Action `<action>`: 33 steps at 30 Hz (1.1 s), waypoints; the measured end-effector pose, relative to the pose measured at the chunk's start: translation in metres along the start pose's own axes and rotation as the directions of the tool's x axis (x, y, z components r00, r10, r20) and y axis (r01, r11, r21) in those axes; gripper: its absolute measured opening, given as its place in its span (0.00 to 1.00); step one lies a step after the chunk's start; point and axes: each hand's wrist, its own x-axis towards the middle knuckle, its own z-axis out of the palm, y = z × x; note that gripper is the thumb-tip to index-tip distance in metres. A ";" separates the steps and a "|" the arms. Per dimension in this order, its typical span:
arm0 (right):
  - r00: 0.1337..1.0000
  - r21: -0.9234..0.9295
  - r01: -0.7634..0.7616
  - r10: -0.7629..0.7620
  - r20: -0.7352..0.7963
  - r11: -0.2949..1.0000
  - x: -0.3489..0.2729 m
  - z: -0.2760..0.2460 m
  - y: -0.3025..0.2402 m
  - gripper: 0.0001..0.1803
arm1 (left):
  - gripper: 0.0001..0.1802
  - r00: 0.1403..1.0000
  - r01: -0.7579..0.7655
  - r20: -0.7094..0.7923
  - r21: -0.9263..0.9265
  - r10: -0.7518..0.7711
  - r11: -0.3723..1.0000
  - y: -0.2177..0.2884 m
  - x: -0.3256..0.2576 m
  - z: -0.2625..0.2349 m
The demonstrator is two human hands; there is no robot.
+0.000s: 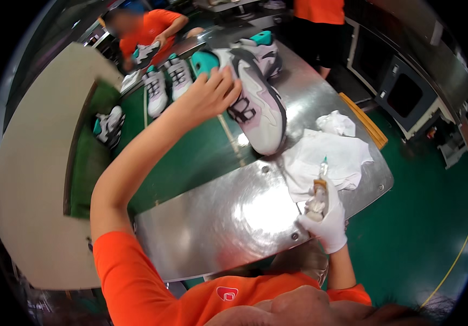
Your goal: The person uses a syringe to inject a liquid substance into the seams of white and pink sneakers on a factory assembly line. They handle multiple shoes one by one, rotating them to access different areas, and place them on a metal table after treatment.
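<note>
The left hand point(208, 93), bare, grips the heel end of a white, pink and black sneaker point(255, 103) with a teal collar; the sneaker rests sole-down across the green conveyor belt point(190, 157) and the metal worktop point(228, 217). The right hand point(326, 217), in a white glove, holds a small applicator bottle point(319, 190) upright, its teal tip pointing up. Just beyond the bottle, white cloths point(331, 155) lie crumpled on the worktop. Further along the belt stand more sneakers point(163, 81) of the same colours. A co-worker in an orange shirt point(152, 30) holds another sneaker at the far end.
</note>
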 end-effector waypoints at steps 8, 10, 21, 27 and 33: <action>0.984 -0.061 -0.078 0.087 0.157 0.995 -0.007 -0.009 -0.038 0.45 | 0.19 0.942 0.306 0.266 -0.419 -0.207 0.855 0.075 -0.154 -0.231; 0.977 -0.098 -0.052 0.071 0.203 0.994 -0.007 -0.016 -0.033 0.46 | 0.19 0.910 0.402 0.309 -0.479 -0.279 0.780 0.094 -0.177 -0.263; 0.930 0.044 -0.157 0.132 0.344 0.987 -0.004 -0.052 -0.018 0.43 | 0.12 0.691 0.624 0.167 -0.629 -0.703 0.464 0.171 -0.211 -0.304; 0.959 0.469 -0.130 -0.009 0.284 0.873 -0.046 -0.054 -0.004 0.52 | 0.14 0.642 0.597 0.208 -0.740 -0.738 0.310 0.172 -0.213 -0.292; 0.975 0.392 -0.038 -0.053 0.217 0.919 -0.059 -0.042 -0.030 0.58 | 0.14 0.643 0.599 0.284 -0.765 -0.711 0.236 0.168 -0.213 -0.292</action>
